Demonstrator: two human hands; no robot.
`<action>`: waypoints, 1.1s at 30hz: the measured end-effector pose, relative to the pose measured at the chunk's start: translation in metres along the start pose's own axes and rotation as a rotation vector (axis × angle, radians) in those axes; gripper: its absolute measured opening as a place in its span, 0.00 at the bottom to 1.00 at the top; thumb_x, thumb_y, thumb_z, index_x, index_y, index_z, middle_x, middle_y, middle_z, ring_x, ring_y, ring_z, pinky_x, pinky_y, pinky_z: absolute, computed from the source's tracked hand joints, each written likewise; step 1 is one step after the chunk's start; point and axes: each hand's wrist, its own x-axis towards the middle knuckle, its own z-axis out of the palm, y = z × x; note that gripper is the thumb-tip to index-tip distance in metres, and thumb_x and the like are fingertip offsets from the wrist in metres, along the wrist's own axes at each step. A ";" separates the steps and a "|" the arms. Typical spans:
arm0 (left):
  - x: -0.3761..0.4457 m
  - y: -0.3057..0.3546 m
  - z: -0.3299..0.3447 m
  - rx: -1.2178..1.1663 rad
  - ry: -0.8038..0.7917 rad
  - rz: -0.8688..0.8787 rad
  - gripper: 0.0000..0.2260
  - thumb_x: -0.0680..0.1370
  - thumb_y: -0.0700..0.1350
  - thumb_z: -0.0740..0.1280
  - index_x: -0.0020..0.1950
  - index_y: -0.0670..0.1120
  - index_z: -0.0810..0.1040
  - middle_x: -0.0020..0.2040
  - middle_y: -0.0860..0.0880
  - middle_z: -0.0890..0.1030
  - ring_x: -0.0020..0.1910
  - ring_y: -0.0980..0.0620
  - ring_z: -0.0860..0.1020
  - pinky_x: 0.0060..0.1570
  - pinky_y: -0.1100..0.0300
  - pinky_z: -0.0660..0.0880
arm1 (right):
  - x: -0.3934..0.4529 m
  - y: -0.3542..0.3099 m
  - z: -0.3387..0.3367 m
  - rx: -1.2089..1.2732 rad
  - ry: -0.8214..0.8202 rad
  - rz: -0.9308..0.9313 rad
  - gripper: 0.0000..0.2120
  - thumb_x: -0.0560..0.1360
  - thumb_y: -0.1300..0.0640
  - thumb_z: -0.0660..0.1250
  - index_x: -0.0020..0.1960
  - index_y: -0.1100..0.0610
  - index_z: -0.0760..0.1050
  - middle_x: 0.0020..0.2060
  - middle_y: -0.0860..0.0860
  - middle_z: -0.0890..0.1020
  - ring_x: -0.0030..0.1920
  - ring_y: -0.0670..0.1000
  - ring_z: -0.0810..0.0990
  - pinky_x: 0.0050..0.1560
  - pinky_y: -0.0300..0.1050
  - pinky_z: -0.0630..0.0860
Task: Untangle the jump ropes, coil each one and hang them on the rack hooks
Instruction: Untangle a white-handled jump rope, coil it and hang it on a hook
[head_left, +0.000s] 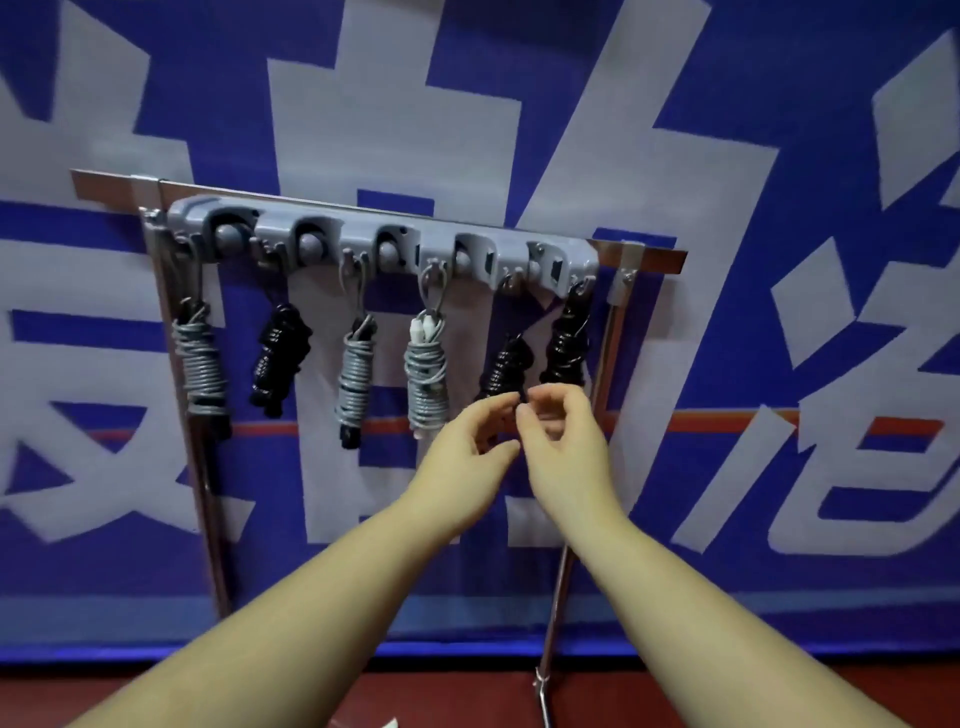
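Grey rack (363, 236), 6 coiled ropes hung, both hands raised together, fingers loosely curled at fifth rope (503, 366), grip unclear

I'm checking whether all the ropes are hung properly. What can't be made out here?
- Lower end of the fifth black rope, head view: covered by the left hand and right hand.
- Whether either hand pinches that rope: fingertips overlap and blur.
- How each loop sits on the rack hooks: too small and soft.
- Stand feet: cut off by the bottom edge.
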 end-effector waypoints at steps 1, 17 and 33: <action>-0.018 -0.009 -0.007 0.002 0.009 -0.036 0.19 0.76 0.32 0.64 0.63 0.49 0.73 0.60 0.48 0.79 0.60 0.55 0.77 0.63 0.56 0.72 | -0.019 0.004 0.010 -0.016 -0.050 0.019 0.07 0.76 0.57 0.64 0.48 0.45 0.70 0.46 0.46 0.78 0.44 0.43 0.78 0.41 0.33 0.73; -0.308 -0.184 -0.083 0.042 0.254 -0.683 0.15 0.76 0.29 0.63 0.56 0.47 0.73 0.52 0.53 0.77 0.48 0.61 0.75 0.46 0.75 0.71 | -0.325 0.146 0.119 -0.027 -0.596 0.775 0.13 0.73 0.61 0.69 0.52 0.50 0.69 0.48 0.50 0.78 0.47 0.49 0.76 0.45 0.32 0.70; -0.263 -0.348 -0.084 0.112 0.280 -0.960 0.14 0.77 0.33 0.62 0.62 0.42 0.74 0.57 0.46 0.78 0.50 0.53 0.75 0.44 0.67 0.68 | -0.311 0.274 0.200 -0.445 -0.845 0.828 0.25 0.72 0.52 0.67 0.67 0.52 0.66 0.59 0.50 0.77 0.57 0.52 0.77 0.55 0.41 0.71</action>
